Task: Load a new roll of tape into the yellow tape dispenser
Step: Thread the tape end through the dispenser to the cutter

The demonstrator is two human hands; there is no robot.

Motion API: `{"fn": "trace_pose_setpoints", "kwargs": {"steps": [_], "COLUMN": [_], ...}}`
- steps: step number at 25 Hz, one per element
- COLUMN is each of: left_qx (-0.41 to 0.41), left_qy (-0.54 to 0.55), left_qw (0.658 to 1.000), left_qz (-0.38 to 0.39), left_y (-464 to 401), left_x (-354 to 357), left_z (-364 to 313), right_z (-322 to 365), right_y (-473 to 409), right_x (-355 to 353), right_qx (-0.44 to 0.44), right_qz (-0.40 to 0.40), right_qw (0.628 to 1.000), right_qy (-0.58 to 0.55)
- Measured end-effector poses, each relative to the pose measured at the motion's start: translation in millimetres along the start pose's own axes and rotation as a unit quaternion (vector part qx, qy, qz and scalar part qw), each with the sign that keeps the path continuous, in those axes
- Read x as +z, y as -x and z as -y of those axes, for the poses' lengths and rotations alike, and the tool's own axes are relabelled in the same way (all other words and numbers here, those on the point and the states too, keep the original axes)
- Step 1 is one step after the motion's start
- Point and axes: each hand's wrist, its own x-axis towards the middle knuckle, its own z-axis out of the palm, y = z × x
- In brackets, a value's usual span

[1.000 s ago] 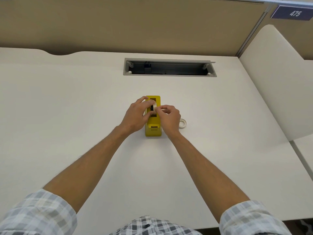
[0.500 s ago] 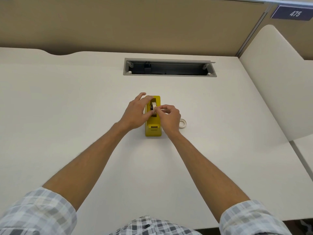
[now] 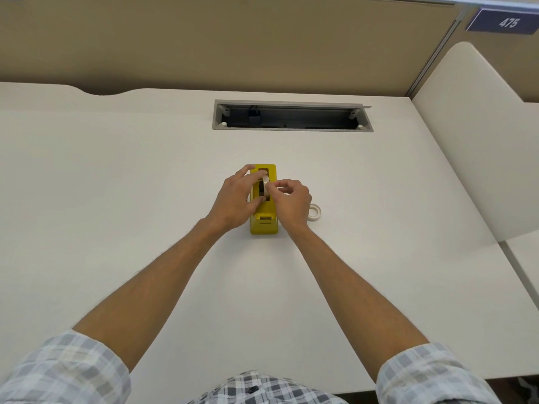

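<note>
The yellow tape dispenser (image 3: 264,227) stands mid-table with its cutter end toward me. A white roll of tape (image 3: 266,182) sits upright in its slot. My left hand (image 3: 236,199) wraps the dispenser's left side, thumb and fingers on the body by the roll. My right hand (image 3: 290,204) is on the right side, with thumb and forefinger pinched on the roll's edge. A second, thin white tape ring (image 3: 315,213) lies flat on the table just right of my right hand.
An open grey cable tray (image 3: 291,128) is cut into the white desk (image 3: 116,199) behind the dispenser. A tan partition wall stands at the back and a white divider panel (image 3: 472,141) on the right.
My left fingers lifted off the dispenser half a second ago and have come back down around its left side. My right hand keeps its pinch on the roll.
</note>
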Motion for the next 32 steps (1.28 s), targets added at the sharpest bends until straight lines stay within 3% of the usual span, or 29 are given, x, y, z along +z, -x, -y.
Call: {"fn": "trace_pose_setpoints", "kwargs": {"steps": [17, 23, 32], "left_qx": [0.020, -0.014, 0.020], "left_qy": [0.003, -0.032, -0.009], "left_qw": [1.000, 0.998, 1.000], "left_qz": [-0.022, 0.053, -0.004], "left_y": [11.6, -5.9, 3.1], "left_x": [1.0, -3.0, -4.2], "left_z": [-5.1, -9.7, -11.4], "right_z": [2.2, 0.8, -0.2], "right_y": [1.1, 2.0, 0.5], "right_x": [-1.3, -1.3, -1.9], "right_qx": [0.009, 0.005, 0.002], "right_qz": [0.002, 0.002, 0.003], "right_qw": [1.000, 1.000, 1.000], "right_qy": [0.005, 0.005, 0.009]}}
